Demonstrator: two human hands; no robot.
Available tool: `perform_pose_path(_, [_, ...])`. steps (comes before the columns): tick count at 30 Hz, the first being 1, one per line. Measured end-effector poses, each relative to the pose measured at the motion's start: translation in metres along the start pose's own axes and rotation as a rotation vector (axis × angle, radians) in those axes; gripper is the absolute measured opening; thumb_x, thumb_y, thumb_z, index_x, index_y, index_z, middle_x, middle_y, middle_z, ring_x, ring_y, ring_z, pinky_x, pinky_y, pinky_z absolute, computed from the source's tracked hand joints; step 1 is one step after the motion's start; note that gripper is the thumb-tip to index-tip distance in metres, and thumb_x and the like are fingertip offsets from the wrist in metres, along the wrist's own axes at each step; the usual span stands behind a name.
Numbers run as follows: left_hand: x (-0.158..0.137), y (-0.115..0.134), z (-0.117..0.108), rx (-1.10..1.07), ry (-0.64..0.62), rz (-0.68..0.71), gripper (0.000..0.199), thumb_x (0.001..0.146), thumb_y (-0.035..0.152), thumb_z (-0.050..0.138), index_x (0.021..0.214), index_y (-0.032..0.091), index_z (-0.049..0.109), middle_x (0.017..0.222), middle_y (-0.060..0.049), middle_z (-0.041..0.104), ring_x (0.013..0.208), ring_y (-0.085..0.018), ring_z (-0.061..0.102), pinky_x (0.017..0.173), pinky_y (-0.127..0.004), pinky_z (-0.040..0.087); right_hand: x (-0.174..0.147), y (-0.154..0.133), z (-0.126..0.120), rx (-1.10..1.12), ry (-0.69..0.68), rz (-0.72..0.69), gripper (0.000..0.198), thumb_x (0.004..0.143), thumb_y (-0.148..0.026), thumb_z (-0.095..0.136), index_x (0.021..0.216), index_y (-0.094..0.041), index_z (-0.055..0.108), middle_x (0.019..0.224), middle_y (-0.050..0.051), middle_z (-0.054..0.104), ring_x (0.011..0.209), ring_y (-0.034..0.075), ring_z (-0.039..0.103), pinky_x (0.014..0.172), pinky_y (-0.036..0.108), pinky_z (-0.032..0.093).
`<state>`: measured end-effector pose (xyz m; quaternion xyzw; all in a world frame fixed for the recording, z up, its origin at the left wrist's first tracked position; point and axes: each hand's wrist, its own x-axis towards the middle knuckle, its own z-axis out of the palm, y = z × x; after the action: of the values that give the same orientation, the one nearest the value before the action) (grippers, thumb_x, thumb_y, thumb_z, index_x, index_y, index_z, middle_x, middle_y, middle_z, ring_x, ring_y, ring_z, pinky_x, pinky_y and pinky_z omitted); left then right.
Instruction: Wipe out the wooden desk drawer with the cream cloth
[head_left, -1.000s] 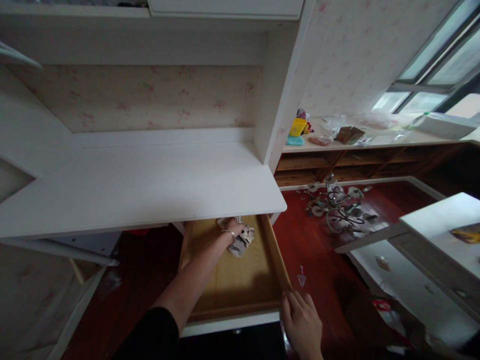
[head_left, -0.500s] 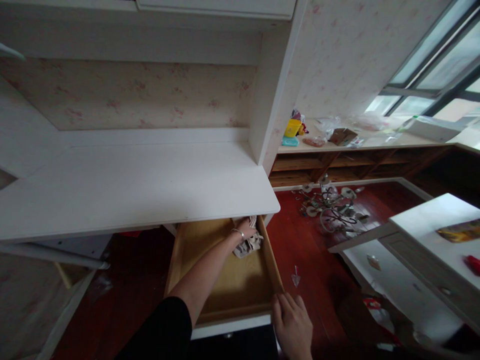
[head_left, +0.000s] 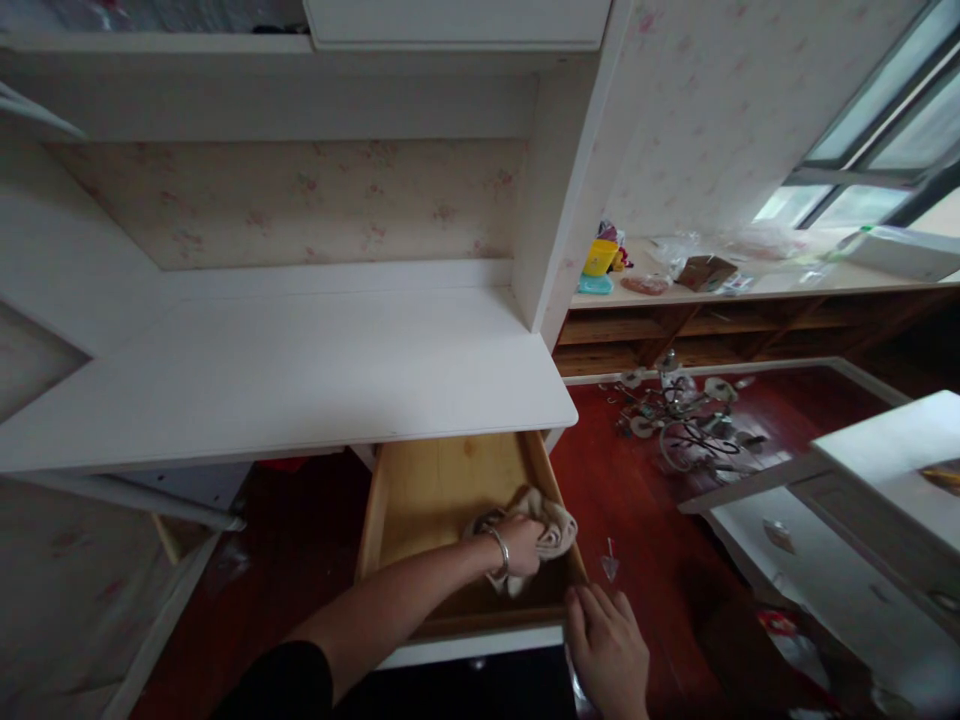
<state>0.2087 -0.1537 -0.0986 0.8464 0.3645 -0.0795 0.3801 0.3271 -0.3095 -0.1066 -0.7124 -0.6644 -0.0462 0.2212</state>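
Note:
The wooden drawer (head_left: 420, 500) is pulled out from under the white desk (head_left: 360, 370). Inside it, near the right side wall, my left hand (head_left: 523, 545) is closed on a crumpled beige cloth (head_left: 556, 530), pressing it down. Part of the cloth drapes over the top of that wall. A silver bracelet (head_left: 501, 548) circles my left wrist. My right hand (head_left: 609, 640) grips the drawer's front right corner, with its fingers bent over the edge.
On the red floor (head_left: 600, 480) to the right lies a chandelier-like metal fixture (head_left: 682, 415). A white cabinet (head_left: 885, 480) stands at the right. Under the window, a low shelf (head_left: 675, 325) carries a yellow container (head_left: 600, 257), a cardboard box (head_left: 705, 272) and plastic bags.
My left hand has moved with the cloth from the drawer's back right corner toward the front along the right wall. My right hand stays at the front corner. The view has shifted slightly.

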Motion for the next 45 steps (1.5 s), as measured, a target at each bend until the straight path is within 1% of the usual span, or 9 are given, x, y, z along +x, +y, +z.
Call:
perform_pose_path(4, [-0.037, 0.011, 0.008, 0.143, -0.100, 0.140, 0.024, 0.055, 0.015, 0.061, 0.077, 0.022, 0.065, 0.084, -0.010, 0.069, 0.085, -0.028, 0.065, 0.066, -0.035, 0.050, 0.000, -0.002, -0.002, 0.005, -0.020, 0.008, 0.033, 0.094, -0.027, 0.036, 0.072, -0.021, 0.060, 0.072, 0.003, 0.063, 0.068, 0.019, 0.052, 0.074, 0.034, 0.035])
perform_pose_path(7, [-0.060, -0.001, 0.003, 0.280, -0.102, 0.190, 0.024, 0.058, 0.015, 0.056, 0.079, 0.022, 0.066, 0.083, -0.011, 0.069, 0.080, -0.028, 0.065, 0.061, -0.035, 0.049, 0.000, -0.003, -0.005, -0.008, -0.021, -0.008, 0.034, 0.094, -0.026, 0.035, 0.072, -0.022, 0.061, 0.069, 0.003, 0.062, 0.067, 0.019, 0.050, 0.073, 0.033, 0.034])
perform_pose_path(11, [-0.098, -0.053, -0.017, 0.274, -0.086, 0.222, 0.019, 0.059, 0.013, 0.057, 0.069, 0.026, 0.066, 0.070, -0.007, 0.068, 0.076, -0.027, 0.064, 0.067, -0.038, 0.048, -0.003, -0.002, -0.005, -0.019, -0.011, -0.011, 0.035, 0.094, -0.028, 0.036, 0.072, -0.022, 0.062, 0.072, 0.003, 0.063, 0.068, 0.020, 0.049, 0.072, 0.033, 0.034])
perform_pose_path(16, [-0.144, -0.121, -0.053, 0.203, -0.033, -0.024, 0.026, 0.044, 0.012, 0.071, 0.036, 0.020, 0.048, 0.048, -0.007, 0.057, 0.074, -0.030, 0.063, 0.082, -0.048, 0.044, -0.004, -0.001, 0.000, 0.003, 0.018, -0.005, 0.034, 0.094, -0.032, 0.037, 0.073, -0.022, 0.062, 0.072, 0.003, 0.063, 0.070, 0.020, 0.050, 0.073, 0.033, 0.034])
perform_pose_path(19, [-0.143, -0.141, -0.072, 0.235, 0.044, -0.089, 0.027, 0.048, 0.020, 0.075, 0.037, 0.020, 0.050, 0.051, -0.007, 0.060, 0.080, -0.029, 0.062, 0.090, -0.049, 0.040, -0.003, -0.001, 0.000, 0.004, 0.014, 0.001, 0.034, 0.095, -0.031, 0.037, 0.074, -0.022, 0.062, 0.072, 0.003, 0.063, 0.070, 0.020, 0.051, 0.074, 0.033, 0.034])
perform_pose_path(27, [-0.082, -0.164, -0.126, 0.451, 0.164, -0.201, 0.014, 0.069, 0.020, 0.063, 0.057, 0.014, 0.062, 0.075, -0.017, 0.067, 0.091, -0.030, 0.060, 0.092, -0.052, 0.038, 0.000, -0.005, -0.009, -0.057, -0.049, -0.050, 0.037, 0.095, -0.024, 0.034, 0.074, -0.021, 0.064, 0.076, 0.003, 0.065, 0.070, 0.018, 0.052, 0.073, 0.032, 0.034])
perform_pose_path(31, [-0.086, -0.161, -0.131, 0.555, 0.144, -0.178, 0.008, 0.068, 0.014, 0.060, 0.072, 0.010, 0.066, 0.086, -0.018, 0.067, 0.090, -0.030, 0.060, 0.087, -0.048, 0.041, -0.005, -0.009, -0.015, -0.061, -0.051, -0.053, 0.038, 0.094, -0.024, 0.033, 0.073, -0.022, 0.064, 0.075, 0.004, 0.066, 0.072, 0.018, 0.055, 0.073, 0.031, 0.035])
perform_pose_path(36, [-0.126, -0.133, -0.107, 0.603, 0.188, -0.120, 0.027, 0.071, 0.016, 0.053, 0.095, 0.018, 0.064, 0.098, -0.009, 0.066, 0.090, -0.024, 0.060, 0.080, -0.036, 0.044, -0.018, -0.004, -0.018, -0.014, -0.036, -0.067, 0.035, 0.093, -0.024, 0.036, 0.076, -0.022, 0.066, 0.077, 0.005, 0.067, 0.075, 0.018, 0.058, 0.079, 0.032, 0.036])
perform_pose_path(45, [-0.225, -0.073, -0.089, 0.627, 0.642, -0.036, 0.031, 0.078, 0.012, 0.047, 0.105, 0.023, 0.058, 0.103, -0.005, 0.060, 0.099, -0.022, 0.050, 0.087, -0.037, 0.038, -0.023, 0.013, -0.010, -0.011, -0.084, -0.167, 0.032, 0.090, -0.026, 0.039, 0.077, -0.023, 0.068, 0.079, 0.004, 0.069, 0.071, 0.018, 0.059, 0.072, 0.030, 0.038])
